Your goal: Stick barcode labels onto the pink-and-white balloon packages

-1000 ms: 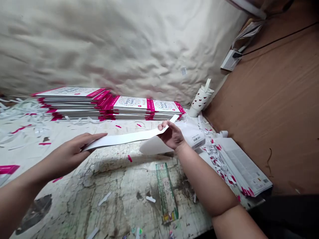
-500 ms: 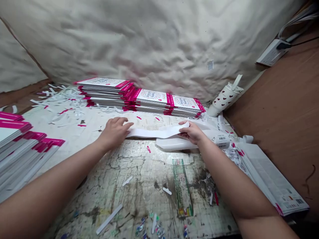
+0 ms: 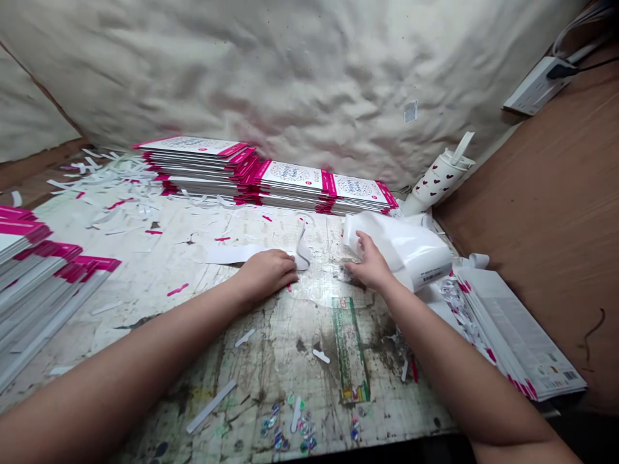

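Observation:
A white paper strip (image 3: 227, 254) lies on the worktable, its right end curling up. My left hand (image 3: 268, 274) is over that strip near the curled end, fingers together and bent down onto it; the fingertips are partly hidden. To the right, my right hand (image 3: 371, 264) has thumb and fingers apart with nothing between them. Its fingertips are at the near-left side of a clear plastic sleeve (image 3: 401, 238) with a barcode label, which stands puffed up; whether they touch it I cannot tell.
Pink-and-white printed card packs are piled along the back (image 3: 290, 177) and at the left (image 3: 29, 283). More packs (image 3: 522, 328) lie at the right. A heart-patterned tumbler (image 3: 435, 183) leans by the brown wall. White paper scraps (image 3: 111, 180) litter the table (image 3: 271, 386).
My right hand has let go of the strip's right end. My left hand has moved right along the strip, which now lies farther left. The plastic sleeve has risen from lying flat.

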A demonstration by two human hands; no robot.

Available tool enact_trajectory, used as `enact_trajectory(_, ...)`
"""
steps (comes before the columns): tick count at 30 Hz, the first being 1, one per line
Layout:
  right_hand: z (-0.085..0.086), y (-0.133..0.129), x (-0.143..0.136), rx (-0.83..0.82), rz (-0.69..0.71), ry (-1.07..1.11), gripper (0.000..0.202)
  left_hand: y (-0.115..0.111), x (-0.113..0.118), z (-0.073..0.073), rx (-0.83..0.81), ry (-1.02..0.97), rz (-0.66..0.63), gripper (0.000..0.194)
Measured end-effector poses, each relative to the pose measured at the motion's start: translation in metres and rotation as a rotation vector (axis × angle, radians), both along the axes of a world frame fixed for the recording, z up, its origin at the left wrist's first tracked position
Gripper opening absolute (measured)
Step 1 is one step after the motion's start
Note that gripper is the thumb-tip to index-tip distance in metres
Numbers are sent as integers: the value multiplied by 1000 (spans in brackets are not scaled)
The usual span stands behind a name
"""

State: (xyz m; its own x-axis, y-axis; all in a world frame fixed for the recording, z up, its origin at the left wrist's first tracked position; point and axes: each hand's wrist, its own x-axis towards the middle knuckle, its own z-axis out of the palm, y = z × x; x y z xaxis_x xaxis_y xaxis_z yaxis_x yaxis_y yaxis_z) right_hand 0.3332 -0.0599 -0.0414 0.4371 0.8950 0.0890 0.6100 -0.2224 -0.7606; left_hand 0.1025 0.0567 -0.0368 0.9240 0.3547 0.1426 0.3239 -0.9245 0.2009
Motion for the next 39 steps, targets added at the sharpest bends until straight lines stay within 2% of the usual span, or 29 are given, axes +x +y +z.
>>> enact_trajectory(2, 4, 0, 5, 16, 67, -93, 58, -1, 6, 3, 34, 42, 38, 25)
enact_trajectory(5, 7, 3, -4, -11, 185, -69, 36, -1, 18, 7, 86, 87, 55, 28)
enact_trajectory(7, 8, 6, -13, -36, 201, -42, 38, 0, 26, 9, 108, 108, 22, 27)
enact_trajectory(9, 13, 8, -21, 7, 152, -73, 52, 2, 34, 11, 120, 119, -21, 24)
enact_trajectory(11, 21, 7, -26, 136, 125, -258, 63, 4, 40, 12, 123, 124, -64, 20)
enact_trajectory(13, 30, 5, -30, 232, 248, -557, 63, 6, 45, 12, 120, 129, -110, 17)
enact_trajectory(15, 33, 2, -29, 174, 464, -802, 53, 7, 47, 10, 118, 138, -152, 15)
enact_trajectory(17, 30, 0, -22, -3, 582, -914, 37, 6, 47, 8, 122, 143, -180, 17)
enact_trajectory(20, 21, 0, -7, -216, 572, -930, 22, 3, 42, 4, 129, 133, -193, 23)
enact_trajectory(25, 19, 10, -4, -226, 583, -855, 16, 5, 40, 2, 134, 106, -179, 23)
enact_trajectory(29, 22, 24, -21, -163, 579, -735, 49, 7, 40, 2, 143, 97, -167, 21)
enact_trajectory(32, 21, 32, -29, -48, 547, -772, 59, 5, 39, -1, 150, 87, -153, 20)
enact_trajectory(34, 21, 37, -30, -1, 569, -826, 50, 2, 40, -4, 154, 72, -134, 20)
enact_trajectory(37, 25, 42, -26, -69, 623, -849, 21, -3, 45, -3, 166, 36, -62, 24)
enact_trajectory(39, 30, 41, -23, -89, 597, -837, 20, -3, 43, 3, 180, 15, -4, 27)
